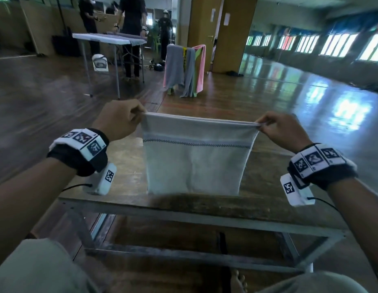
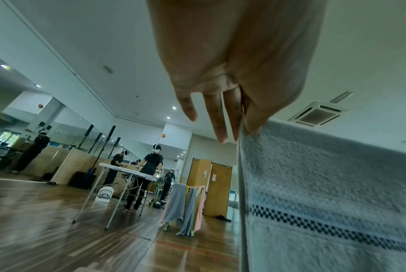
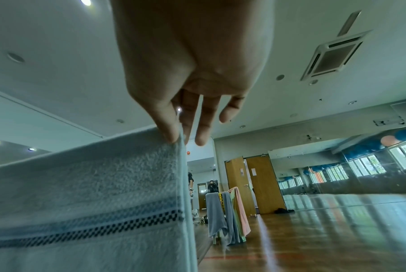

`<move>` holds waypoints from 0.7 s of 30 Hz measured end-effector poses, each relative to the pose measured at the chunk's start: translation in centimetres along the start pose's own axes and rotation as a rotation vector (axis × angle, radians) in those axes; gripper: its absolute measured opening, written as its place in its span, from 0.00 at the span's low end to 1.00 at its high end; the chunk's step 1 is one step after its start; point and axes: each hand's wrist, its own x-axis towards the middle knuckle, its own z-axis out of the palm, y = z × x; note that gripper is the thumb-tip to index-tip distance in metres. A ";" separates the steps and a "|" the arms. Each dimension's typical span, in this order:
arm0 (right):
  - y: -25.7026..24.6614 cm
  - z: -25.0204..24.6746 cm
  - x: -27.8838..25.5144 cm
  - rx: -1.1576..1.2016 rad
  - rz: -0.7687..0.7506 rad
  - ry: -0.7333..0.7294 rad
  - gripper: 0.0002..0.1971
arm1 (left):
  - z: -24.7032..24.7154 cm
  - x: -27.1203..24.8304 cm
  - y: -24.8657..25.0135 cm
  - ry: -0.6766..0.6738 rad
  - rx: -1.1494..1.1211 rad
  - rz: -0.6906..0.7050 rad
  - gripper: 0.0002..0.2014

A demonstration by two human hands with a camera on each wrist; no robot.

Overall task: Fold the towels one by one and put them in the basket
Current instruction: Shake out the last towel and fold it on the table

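Between two raised hands, seen from the head camera, a pale towel (image 1: 195, 157) hangs stretched flat in the air. The left hand (image 1: 118, 119) pinches the towel's top left corner, and the right hand (image 1: 284, 130) pinches the top right corner, so the upper hem runs taut from one grip to the other. Below the grips the cloth drops straight, with a dark patterned stripe across it a little way down; its lower edge reaches the near side of a wooden table (image 1: 184, 205) on a metal frame. Beyond the grips, farther down the room, a rack (image 1: 185, 70) stands draped with grey and pink towels, and a folding table (image 1: 108, 39) has people standing at it.

From the left wrist camera, the left hand (image 2: 225, 70) grips the towel (image 2: 325, 193) corner between thumb and forefinger, while the other fingers (image 2: 217, 117) point loosely outward, touching nothing. The cloth falls away below the pinch.

From the right wrist camera, the right hand (image 3: 192, 64) pinches the towel (image 3: 92, 184) corner between thumb and forefinger, the remaining fingers (image 3: 205, 125) extended and free. No basket can be made out for certain in any view.
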 end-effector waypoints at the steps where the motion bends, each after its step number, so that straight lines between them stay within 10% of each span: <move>1: 0.0 0.0 0.0 -0.002 -0.028 0.040 0.02 | -0.2 0.1 0.0 0.009 -0.012 0.007 0.07; 6: 1.9 1.4 -1.8 0.009 -0.038 -0.108 0.03 | 0.7 -1.3 0.0 -0.178 -0.104 -0.036 0.05; 14: 3.0 6.4 -8.8 0.049 0.086 -0.782 0.06 | 6.3 -7.7 -1.0 -0.962 -0.085 -0.163 0.05; 21: 6.4 11.9 -9.6 0.241 0.229 -0.819 0.06 | 10.1 -8.4 -2.8 -1.038 -0.127 -0.264 0.06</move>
